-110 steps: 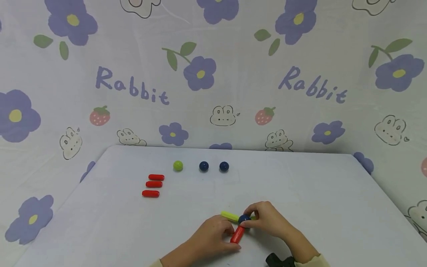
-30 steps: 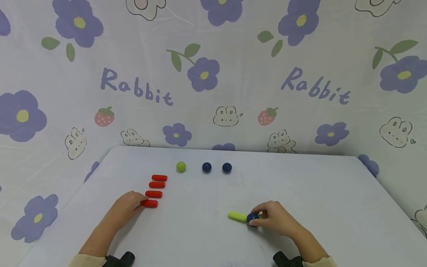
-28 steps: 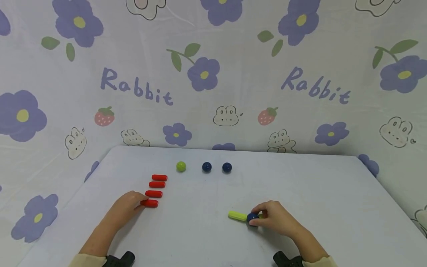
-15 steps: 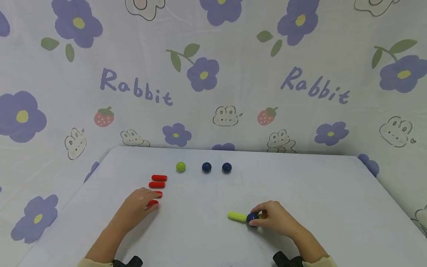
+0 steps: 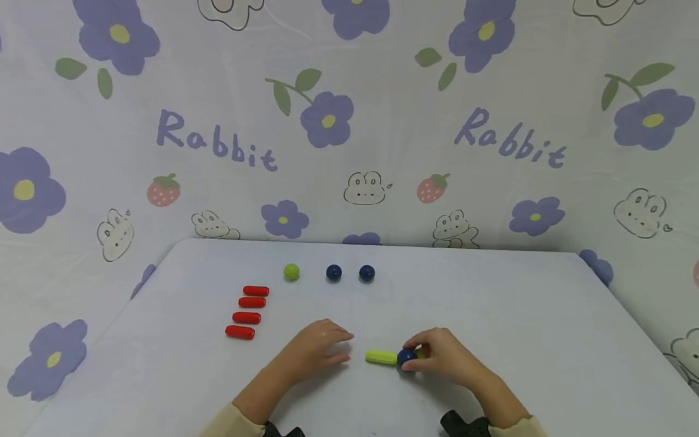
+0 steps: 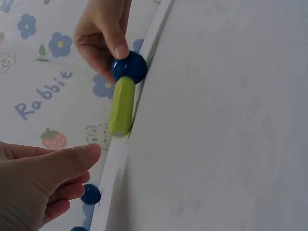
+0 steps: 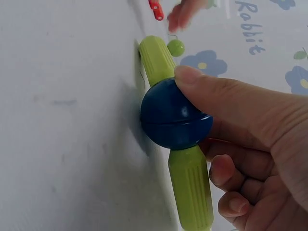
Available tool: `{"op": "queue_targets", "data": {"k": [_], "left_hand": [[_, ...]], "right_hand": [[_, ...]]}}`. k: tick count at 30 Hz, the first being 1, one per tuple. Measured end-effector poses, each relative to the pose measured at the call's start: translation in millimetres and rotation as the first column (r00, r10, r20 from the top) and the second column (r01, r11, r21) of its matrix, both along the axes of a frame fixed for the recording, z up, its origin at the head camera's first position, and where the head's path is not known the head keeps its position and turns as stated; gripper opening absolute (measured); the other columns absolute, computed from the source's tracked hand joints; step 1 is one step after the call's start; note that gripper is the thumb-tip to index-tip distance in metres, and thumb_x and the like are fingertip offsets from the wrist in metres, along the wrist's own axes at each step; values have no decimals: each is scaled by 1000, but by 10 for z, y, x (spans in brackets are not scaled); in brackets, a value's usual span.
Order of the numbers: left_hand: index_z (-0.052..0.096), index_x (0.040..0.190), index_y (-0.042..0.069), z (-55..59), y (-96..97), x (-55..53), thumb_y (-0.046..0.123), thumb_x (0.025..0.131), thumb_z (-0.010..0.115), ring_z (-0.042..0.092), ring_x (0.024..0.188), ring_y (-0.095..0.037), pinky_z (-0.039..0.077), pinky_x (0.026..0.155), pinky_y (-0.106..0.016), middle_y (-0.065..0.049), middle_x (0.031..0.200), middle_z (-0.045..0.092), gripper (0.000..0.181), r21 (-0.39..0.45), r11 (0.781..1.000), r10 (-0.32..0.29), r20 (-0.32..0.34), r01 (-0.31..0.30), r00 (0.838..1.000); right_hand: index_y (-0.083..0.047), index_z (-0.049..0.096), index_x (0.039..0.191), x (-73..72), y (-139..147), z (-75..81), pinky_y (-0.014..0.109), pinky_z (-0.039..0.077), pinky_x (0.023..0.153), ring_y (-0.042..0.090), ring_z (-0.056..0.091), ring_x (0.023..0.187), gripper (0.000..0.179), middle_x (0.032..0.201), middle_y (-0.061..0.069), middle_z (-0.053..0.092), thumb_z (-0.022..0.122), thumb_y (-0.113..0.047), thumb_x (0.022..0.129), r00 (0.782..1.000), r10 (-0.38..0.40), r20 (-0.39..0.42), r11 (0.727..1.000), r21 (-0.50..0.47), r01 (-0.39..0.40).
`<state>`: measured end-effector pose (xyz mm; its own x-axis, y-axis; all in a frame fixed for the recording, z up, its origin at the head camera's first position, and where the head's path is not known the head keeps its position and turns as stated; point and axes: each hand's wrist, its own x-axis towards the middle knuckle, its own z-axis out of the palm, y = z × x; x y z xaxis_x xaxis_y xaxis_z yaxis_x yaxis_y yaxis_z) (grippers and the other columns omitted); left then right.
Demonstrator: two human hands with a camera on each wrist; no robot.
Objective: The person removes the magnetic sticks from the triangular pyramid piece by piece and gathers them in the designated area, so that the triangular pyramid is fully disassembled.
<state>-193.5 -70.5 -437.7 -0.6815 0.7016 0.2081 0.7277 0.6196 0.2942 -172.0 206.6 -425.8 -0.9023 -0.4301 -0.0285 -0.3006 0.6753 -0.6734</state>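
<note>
In the head view my right hand (image 5: 445, 358) pinches a dark blue ball (image 5: 406, 358) between thumb and fingers, low over the table. Two ribbed yellow-green rods join this ball on opposite sides. The right wrist view shows the upper rod (image 7: 156, 60) and the lower rod (image 7: 191, 187), with the blue ball (image 7: 175, 115) between them. My left hand (image 5: 314, 352) is left of the near rod (image 5: 381, 357), apart from it, thumb and fingers spread and holding nothing. The left wrist view also shows a gap between this hand (image 6: 48, 178) and the rod (image 6: 122, 107).
Several red rods (image 5: 246, 317) lie in a slanting column on the left of the white table (image 5: 491, 303). Behind them stand a green ball (image 5: 292, 271) and two dark blue balls (image 5: 334, 272). A patterned cloth (image 5: 393, 139) hangs at the back.
A red rod, earlier at the blue ball beside my left hand, now lies at the column's near end. My left hand has let go and moved right. The right hand keeps its pinch.
</note>
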Motion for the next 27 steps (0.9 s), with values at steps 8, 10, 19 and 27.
{"op": "queue_targets", "data": {"k": [8,10,19,27], "left_hand": [[65,115,11,-116,232,101,29,86,65,59,106,-11,46,94,-26,2,113,67,33,3,1000,-13,84,12,996],[65,114,11,-136,241,102,29,86,65,59,105,-10,46,94,-25,2,112,67,33,12,1000,-27,98,25,995],[68,107,9,-166,247,112,22,86,66,60,97,-9,47,89,-23,2,101,69,25,77,993,-96,108,88,990],[67,106,9,-165,229,109,22,88,64,60,96,-8,48,88,-22,3,99,69,23,98,991,-102,122,90,987]], "right_hand": [[2,70,100,41,-117,-24,18,36,50,3,41,59,38,72,-2,57,77,-26,74,998,55,5,998,-27,-55],[2,69,99,63,-150,-25,18,36,50,2,40,59,37,71,-2,57,77,-25,75,998,66,4,997,-37,-65],[1,70,98,121,-231,-30,18,35,49,2,39,57,37,70,-2,55,77,-26,75,998,63,-29,997,-45,-64],[1,70,98,97,-241,-17,18,35,47,1,38,54,37,68,-3,55,76,-28,75,996,79,-40,996,-27,-80]]}}
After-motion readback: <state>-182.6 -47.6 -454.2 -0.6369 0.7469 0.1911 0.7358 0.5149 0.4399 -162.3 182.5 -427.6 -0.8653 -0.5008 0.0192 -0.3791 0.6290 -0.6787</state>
